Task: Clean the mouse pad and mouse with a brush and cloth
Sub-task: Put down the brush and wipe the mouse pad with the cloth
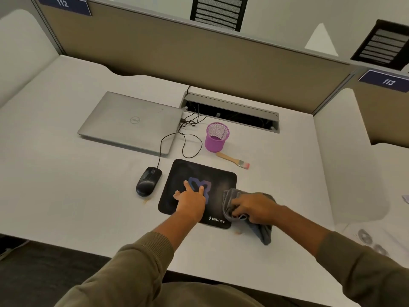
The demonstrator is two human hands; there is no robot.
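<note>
A black mouse pad (212, 173) with a blue logo lies on the white desk (66, 196). My left hand (191, 201) presses flat on the pad with spread straight fingers. My right hand (254, 208) grips a bunched grey cloth (263, 232) at the pad's right edge; part of the cloth hangs toward the desk front. A black wired mouse (148, 181) sits just left of the pad. A wooden brush (232, 160) with pink bristles lies beyond the pad's far right corner.
A closed silver laptop (130, 122) lies at the back left, with the mouse cable looping beside it. A purple mesh cup (217, 137) stands behind the brush. An open cable tray (232, 111) runs along the partition. Small crumbs lie near the mouse and pad.
</note>
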